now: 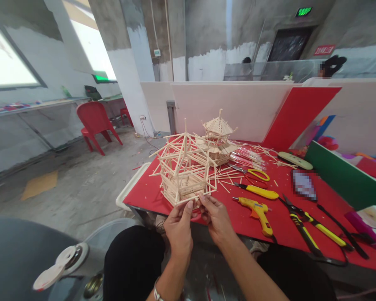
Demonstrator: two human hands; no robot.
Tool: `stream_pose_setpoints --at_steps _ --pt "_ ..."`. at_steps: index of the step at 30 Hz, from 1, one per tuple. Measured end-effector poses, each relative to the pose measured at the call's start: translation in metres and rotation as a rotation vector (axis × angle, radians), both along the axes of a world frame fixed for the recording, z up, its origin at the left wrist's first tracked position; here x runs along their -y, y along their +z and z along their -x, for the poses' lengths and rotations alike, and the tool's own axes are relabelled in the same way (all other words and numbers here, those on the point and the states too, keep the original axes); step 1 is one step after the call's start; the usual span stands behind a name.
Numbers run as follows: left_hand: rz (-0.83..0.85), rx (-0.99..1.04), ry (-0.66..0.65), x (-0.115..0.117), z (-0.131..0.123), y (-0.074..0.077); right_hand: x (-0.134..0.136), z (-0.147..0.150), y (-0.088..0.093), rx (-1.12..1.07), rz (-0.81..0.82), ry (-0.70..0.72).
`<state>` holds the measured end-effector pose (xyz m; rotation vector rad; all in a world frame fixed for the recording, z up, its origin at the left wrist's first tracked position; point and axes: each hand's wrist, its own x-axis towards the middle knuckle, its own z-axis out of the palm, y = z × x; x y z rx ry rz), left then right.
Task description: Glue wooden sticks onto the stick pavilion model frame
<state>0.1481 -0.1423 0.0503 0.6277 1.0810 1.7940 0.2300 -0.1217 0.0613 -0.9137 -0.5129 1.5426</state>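
Both hands pinch the near bottom edge of the stick frame, which sits at the counter's near edge: the left hand and right hand each have their grip pressed on its base sticks. This looks like positioning or joining work; the next move probably calls for a light, steady hold. The glue gun lies right of the frame.
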Motion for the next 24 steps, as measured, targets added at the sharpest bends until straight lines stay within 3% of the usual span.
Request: stream_pose_setpoints --at_steps 24 --pt "0.011 -0.022 -0.007 0.0012 0.0023 -0.0007 -0.004 -0.0082 0.0037 0.207 -0.102 0.037"
